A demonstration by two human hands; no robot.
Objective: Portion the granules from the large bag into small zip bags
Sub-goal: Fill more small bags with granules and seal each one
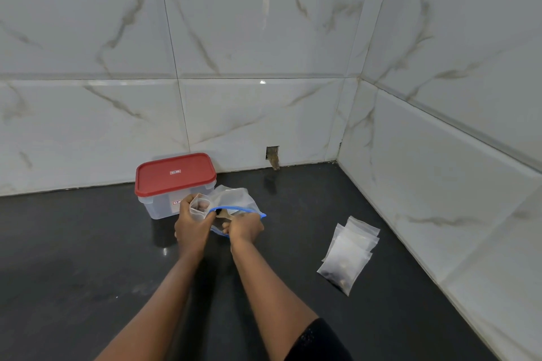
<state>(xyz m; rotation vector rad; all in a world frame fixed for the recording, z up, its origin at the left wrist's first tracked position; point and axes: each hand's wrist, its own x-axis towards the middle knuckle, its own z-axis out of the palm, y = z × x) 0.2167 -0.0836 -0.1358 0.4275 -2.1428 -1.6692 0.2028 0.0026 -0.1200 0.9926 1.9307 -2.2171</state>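
Observation:
The large clear bag (234,199) with a blue zip rim lies on the dark counter in front of the box, its mouth turned toward me. My left hand (192,224) grips a small clear zip bag (199,204) held upright, with a few brown granules visible inside. My right hand (245,227) is at the large bag's mouth, fingers closed on a small dark-handled scoop (223,214) that is partly hidden by the bag. A pile of small zip bags (349,255) lies flat to the right; the nearest one holds brown granules.
A clear plastic box with a red lid (175,174) stands against the back wall, just behind my hands. Marble-look tiled walls meet in a corner at the right. A small hole in the wall (272,154) sits above the black counter (88,243).

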